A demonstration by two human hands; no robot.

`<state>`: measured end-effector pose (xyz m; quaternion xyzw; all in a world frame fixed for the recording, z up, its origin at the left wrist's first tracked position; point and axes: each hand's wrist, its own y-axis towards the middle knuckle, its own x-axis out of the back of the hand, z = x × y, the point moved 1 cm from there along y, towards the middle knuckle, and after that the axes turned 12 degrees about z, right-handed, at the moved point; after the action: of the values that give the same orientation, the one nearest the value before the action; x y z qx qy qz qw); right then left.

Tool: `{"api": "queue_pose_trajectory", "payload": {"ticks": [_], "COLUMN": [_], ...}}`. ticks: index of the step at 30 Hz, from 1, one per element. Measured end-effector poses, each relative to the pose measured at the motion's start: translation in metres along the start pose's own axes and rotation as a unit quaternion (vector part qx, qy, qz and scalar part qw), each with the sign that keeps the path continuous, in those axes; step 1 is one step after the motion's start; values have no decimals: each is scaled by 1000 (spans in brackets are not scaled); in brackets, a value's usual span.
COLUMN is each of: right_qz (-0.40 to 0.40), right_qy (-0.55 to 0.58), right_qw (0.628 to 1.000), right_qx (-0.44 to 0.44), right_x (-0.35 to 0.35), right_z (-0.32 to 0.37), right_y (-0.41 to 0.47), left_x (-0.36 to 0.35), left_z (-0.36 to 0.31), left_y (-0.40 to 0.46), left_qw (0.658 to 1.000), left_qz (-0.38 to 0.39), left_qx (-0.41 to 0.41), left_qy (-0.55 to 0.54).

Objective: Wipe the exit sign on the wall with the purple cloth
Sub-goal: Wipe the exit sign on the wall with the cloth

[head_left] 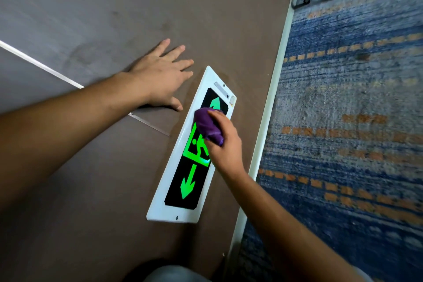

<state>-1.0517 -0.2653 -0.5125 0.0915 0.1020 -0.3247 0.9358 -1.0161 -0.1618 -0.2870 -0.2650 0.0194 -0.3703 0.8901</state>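
- My right hand grips the bunched purple cloth, pressing it on the white-framed black exit sign with green arrows, low on the brown wall.
- My left hand lies flat, fingers spread, on the wall beside the sign.

exit sign: white frame, green arrows, wall-mounted | purple cloth: bunched on sign

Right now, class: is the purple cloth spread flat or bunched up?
Bunched up: the purple cloth sits wadded in the right hand's curled fingers against the exit sign.
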Motion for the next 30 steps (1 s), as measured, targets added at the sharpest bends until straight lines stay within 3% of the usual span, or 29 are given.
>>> {"api": "queue_pose_trajectory", "payload": {"ticks": [13,21,23,26,30], "right_qz": [69,114,97,10,-31], "right_qy": [-13,-8,41,130,127], "right_qw": [998,993,994,987,985], "right_qx": [-3,-3,-15,-91,-112], "right_x": [-46,-48,-31,8,54], "right_z": [-21,-19,-16,-14,-8], "right_y": [-127,-150,-143,-111,-33], "left_x": [-11,-22,-25,-29,-28], "left_z": [-9,-15,-15,-13,-16], "left_y": [-63,-89,-88,-84,-72], "left_qw": [999,999,1000,1000,1000], "left_qz": [34,37,30,22,24], "left_qx": [-9,0,1,0,9], "left_qy": [6,-5,-1,-1,8]}}
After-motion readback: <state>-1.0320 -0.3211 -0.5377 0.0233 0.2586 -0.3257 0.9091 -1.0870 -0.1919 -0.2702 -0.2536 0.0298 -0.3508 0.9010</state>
